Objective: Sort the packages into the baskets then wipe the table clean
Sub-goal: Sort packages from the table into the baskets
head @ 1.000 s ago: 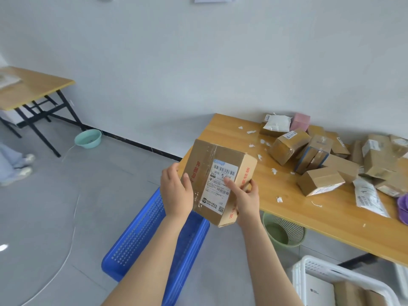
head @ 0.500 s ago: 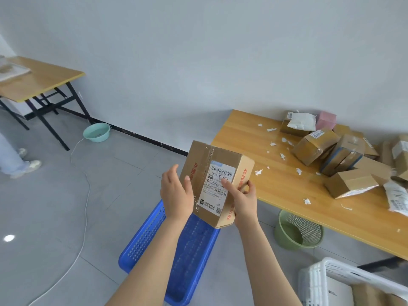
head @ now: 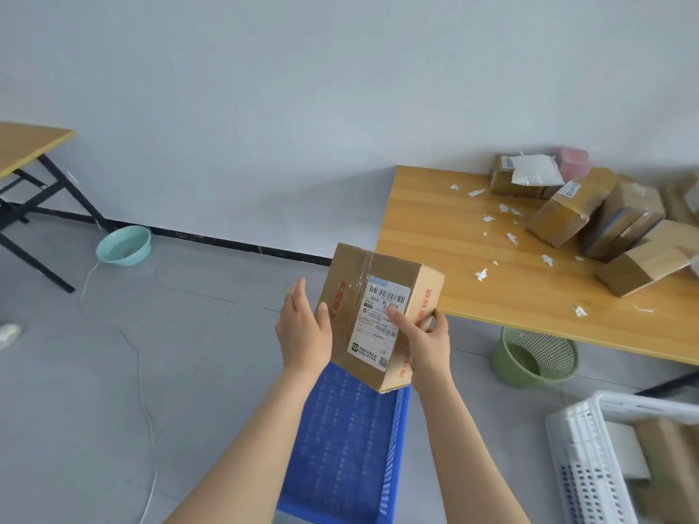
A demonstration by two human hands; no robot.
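Observation:
I hold a taped cardboard box (head: 378, 315) with a white shipping label and red print, in mid-air just left of the wooden table (head: 454, 240). My left hand (head: 302, 330) grips its left side, thumb on the front face. My right hand (head: 427, 342) grips the lower right edge, thumb on the label. Directly below the box, a blue plastic basket (head: 340, 448) stands on the floor. A white basket (head: 575, 467) holding packages is at the lower right. Several more cardboard packages (head: 590, 217) lie piled on the table's right part, among white paper scraps (head: 481, 274).
A green mesh wastebasket (head: 537, 357) stands under the table's front edge. A teal basin (head: 123, 245) sits by the wall on the grey floor, with a white cable (head: 140, 364) trailing from it. Another folding table (head: 22, 145) stands at the far left.
The view has swung left and down, so the table pile slid toward the right edge. Both hands keep the same hold on the box above the blue basket.

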